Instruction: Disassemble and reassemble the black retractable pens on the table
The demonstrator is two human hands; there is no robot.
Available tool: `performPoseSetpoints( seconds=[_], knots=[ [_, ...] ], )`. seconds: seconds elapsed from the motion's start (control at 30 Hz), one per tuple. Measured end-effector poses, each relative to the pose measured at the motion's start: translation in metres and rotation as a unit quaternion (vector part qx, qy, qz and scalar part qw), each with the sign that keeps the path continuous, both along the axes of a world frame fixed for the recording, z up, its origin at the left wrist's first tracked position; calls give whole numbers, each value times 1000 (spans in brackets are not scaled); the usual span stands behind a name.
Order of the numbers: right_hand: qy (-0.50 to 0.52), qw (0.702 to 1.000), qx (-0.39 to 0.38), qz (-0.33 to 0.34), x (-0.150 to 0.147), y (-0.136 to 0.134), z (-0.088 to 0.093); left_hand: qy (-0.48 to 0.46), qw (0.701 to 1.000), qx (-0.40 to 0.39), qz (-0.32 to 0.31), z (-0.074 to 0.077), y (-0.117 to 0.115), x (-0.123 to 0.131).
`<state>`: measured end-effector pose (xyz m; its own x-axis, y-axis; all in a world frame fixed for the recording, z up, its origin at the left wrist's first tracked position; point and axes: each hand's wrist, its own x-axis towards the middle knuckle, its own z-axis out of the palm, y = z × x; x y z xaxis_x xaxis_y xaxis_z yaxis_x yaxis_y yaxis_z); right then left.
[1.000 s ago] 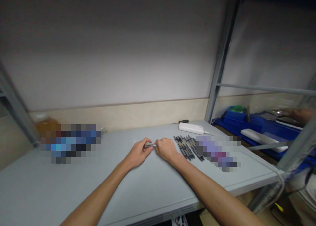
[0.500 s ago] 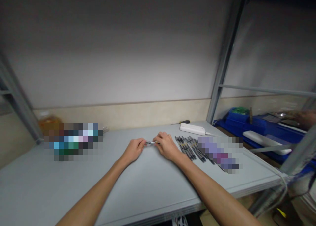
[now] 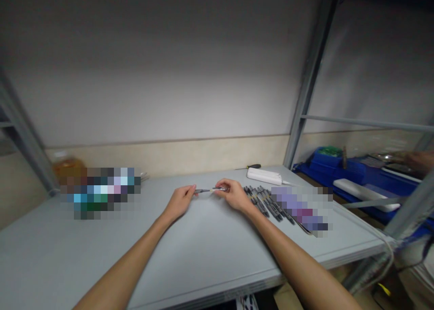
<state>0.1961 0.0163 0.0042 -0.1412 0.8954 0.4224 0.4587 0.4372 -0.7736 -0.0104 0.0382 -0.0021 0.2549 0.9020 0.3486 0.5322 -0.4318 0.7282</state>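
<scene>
A slim pen (image 3: pixel 205 191) spans the gap between my two hands, just above the grey table (image 3: pixel 190 255). My left hand (image 3: pixel 181 199) pinches its left end between thumb and fingertips. On the other end, the fingers of my right hand (image 3: pixel 232 195) are closed; a shiny clear part shows at the fingertips. Several dark pens (image 3: pixel 266 201) lie side by side to the right of my right hand.
Behind the pens are a white power strip (image 3: pixel 264 176) and a screwdriver (image 3: pixel 253 166). Blurred-out items lie at left and right. Metal posts frame the table. A person's hand (image 3: pixel 422 161) shows over the blue surface at far right.
My hands have moved slightly apart and a little away from me, and more of the pen shows between them. My right hand has turned, so its fingertips now show.
</scene>
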Motion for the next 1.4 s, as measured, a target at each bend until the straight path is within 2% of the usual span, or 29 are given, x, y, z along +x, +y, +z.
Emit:
performPoseSetpoints(
  seconds=[0.2, 0.43, 0.67, 0.87, 1.0, 1.17, 1.3, 1.4],
  knots=[
    [94, 995, -25, -25, 6, 11, -7, -108, 993, 7, -49, 2, 0, -2],
    [148, 988, -33, 13, 7, 14, -8, -80, 997, -5, -8, 7, -3, -2],
    [193, 979, -53, 33, 5, 12, -6, -133, 986, -96, 28, 9, -7, 0],
    [230, 970, -70, 21, 4, 5, 4, -183, 976, -116, 5, 6, 0, -5],
    [283, 955, -85, -2, 6, 6, 5, -258, 954, -149, -24, 1, 7, -4],
    [369, 923, -102, -35, 11, 9, 7, -370, 911, -181, -24, 2, 8, -2],
    [437, 892, -108, -52, 14, 8, 12, -409, 893, -187, -15, 7, 3, -1],
    [457, 881, -110, -51, 15, 6, 15, -420, 887, -193, -10, 9, 2, -1]
  ],
)
